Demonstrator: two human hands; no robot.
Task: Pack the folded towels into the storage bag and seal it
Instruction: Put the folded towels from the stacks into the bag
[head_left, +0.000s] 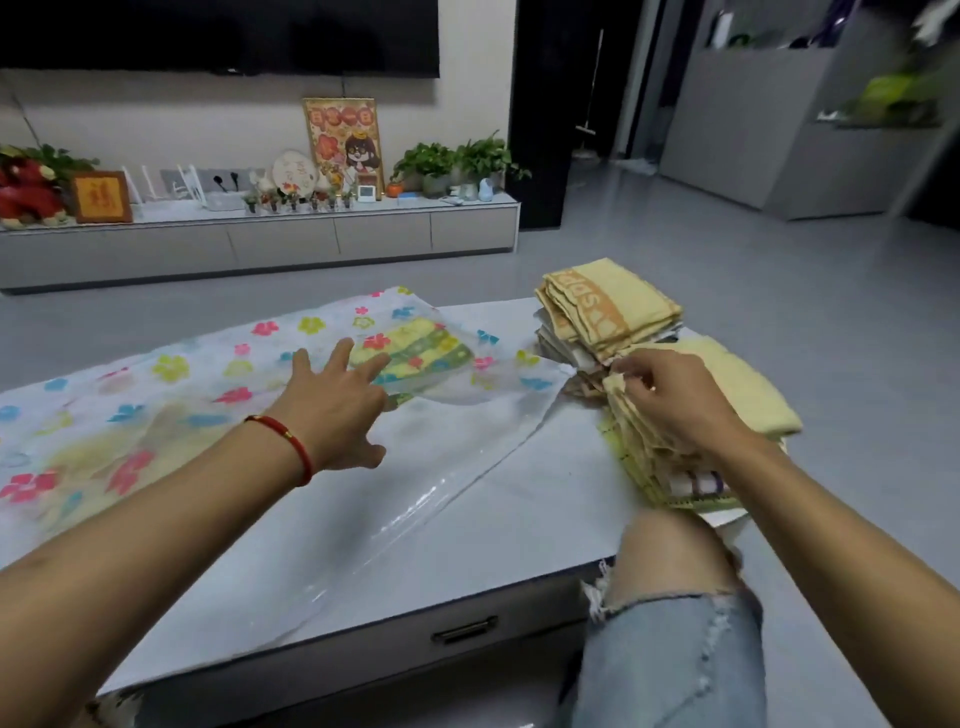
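Note:
A clear storage bag (171, 400) printed with coloured flowers lies flat across the white table (519, 525). Inside it, near its far right end, sits a yellow and green folded towel (415, 348); more yellowish cloth shows faintly at the left. My left hand (337, 400), fingers spread, rests on the bag just left of that towel. At the table's right edge stand two stacks of folded towels: a far stack (608, 306) topped with yellow and orange, and a near stack (737, 384). My right hand (670, 400) pinches the edge of the near stack's pale yellow towels.
My knee in torn jeans (675, 597) presses against the table's front right corner. A drawer handle (465, 631) is on the table's front. A low TV cabinet (260, 239) with plants and ornaments runs along the far wall. Grey floor lies around.

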